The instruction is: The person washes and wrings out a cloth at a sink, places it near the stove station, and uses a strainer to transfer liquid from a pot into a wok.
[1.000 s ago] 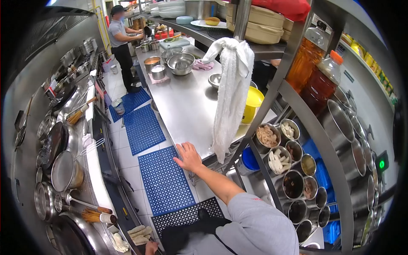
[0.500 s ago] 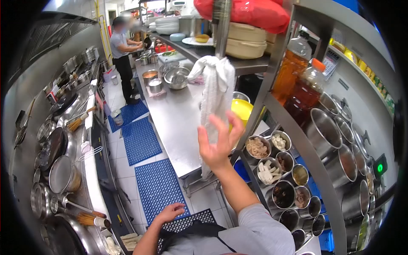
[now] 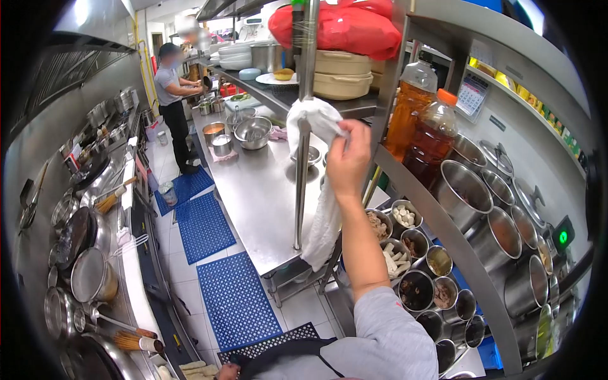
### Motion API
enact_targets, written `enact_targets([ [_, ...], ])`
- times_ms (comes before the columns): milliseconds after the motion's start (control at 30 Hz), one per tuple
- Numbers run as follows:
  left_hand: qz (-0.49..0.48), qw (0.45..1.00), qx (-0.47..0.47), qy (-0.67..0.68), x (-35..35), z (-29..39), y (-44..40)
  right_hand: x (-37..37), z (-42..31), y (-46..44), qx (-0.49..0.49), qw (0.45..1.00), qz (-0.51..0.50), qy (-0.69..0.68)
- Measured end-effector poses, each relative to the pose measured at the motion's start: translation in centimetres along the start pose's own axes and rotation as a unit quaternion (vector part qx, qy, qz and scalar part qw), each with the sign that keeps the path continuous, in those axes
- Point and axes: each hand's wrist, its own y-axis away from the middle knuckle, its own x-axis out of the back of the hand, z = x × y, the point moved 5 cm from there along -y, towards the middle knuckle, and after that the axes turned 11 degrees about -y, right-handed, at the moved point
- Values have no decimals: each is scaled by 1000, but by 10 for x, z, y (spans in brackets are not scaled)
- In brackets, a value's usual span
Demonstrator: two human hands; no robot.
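A white towel (image 3: 322, 231) is looped around the upright metal pole (image 3: 303, 171) at the corner of the steel worktable, its long end hanging down past the table edge. My right hand (image 3: 350, 155) is raised beside the pole, fingers closed on the upper part of the cloth. Part of the towel lies behind my hand and forearm. Low in the view, my left hand (image 3: 228, 372) shows only in small part next to my dark apron, and its fingers cannot be made out.
The steel worktable (image 3: 253, 193) carries metal bowls (image 3: 253, 132). Food containers (image 3: 418, 290) and large bottles (image 3: 435, 136) stand on my right. A stove line with pans (image 3: 94, 275) runs along the left. Blue mats (image 3: 237, 297) cover the aisle, where a co-worker (image 3: 174, 104) stands further back.
My right hand has gone from open fingers in front of the towel to a grip on it. The towel's upper part has shifted, baring the pole. My left hand has dropped lower.
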Motion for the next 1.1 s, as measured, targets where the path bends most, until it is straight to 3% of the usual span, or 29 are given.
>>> enact_targets([
  [133,10,993,75,-90,-22,-44,31,-15,15,76,-17,993,-90,72],
  [200,3,990,96,-102,-34,-58,44,-9,-18,100,41,982,-102,152],
  [267,1,987,112,-112,-46,-67,54,-2,-44,134,93,985,-81,123],
  [400,9,986,95,-139,-62,-73,62,-21,-64,222,44,976,-214,-26],
  [500,44,984,58,-160,-59,-69,61,-53,-42,309,-44,914,-402,-27],
  [567,68,994,53,-71,-42,-55,59,-64,-15,373,-103,857,-505,18],
  [667,86,989,78,87,-32,-47,38,-70,2,411,-87,821,-556,92],
  [700,90,983,87,132,-35,-48,26,-79,5,406,-153,780,-600,95],
  [800,120,978,57,164,-13,17,49,-93,7,387,-161,833,-528,30],
  [833,107,986,57,110,-7,36,55,-94,6,386,-139,853,-502,28],
  [1000,-7,997,-57,51,-60,39,21,-92,6,400,-137,845,-515,54],
  [1033,-67,997,-16,45,-64,41,26,-90,12,409,-143,840,-520,58],
  [1100,-38,999,-28,25,-48,52,29,-92,20,414,-136,848,-509,60],
])
